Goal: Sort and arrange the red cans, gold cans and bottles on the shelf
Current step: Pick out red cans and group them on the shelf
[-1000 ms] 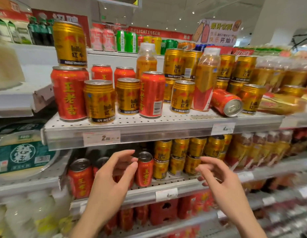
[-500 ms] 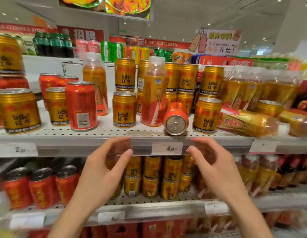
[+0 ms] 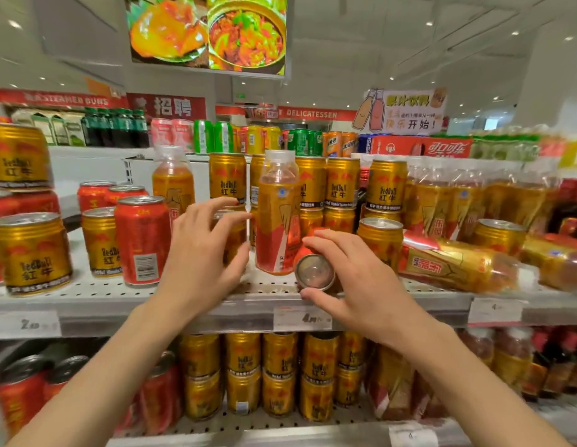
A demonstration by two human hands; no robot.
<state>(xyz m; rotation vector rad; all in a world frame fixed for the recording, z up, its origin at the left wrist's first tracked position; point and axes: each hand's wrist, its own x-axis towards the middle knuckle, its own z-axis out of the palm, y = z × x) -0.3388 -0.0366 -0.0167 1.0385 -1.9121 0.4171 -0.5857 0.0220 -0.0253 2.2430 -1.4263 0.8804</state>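
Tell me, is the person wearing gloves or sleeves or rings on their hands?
No gloves. The left hand and the right hand are both bare, and both forearms are bare as far as the picture shows, so no sleeves are in view. No rings, watch or bracelets show on the fingers or wrists. The nails look short and plain.

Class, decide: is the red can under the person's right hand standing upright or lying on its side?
On its side. The red can's round silver end faces the camera, on the white perforated shelf.
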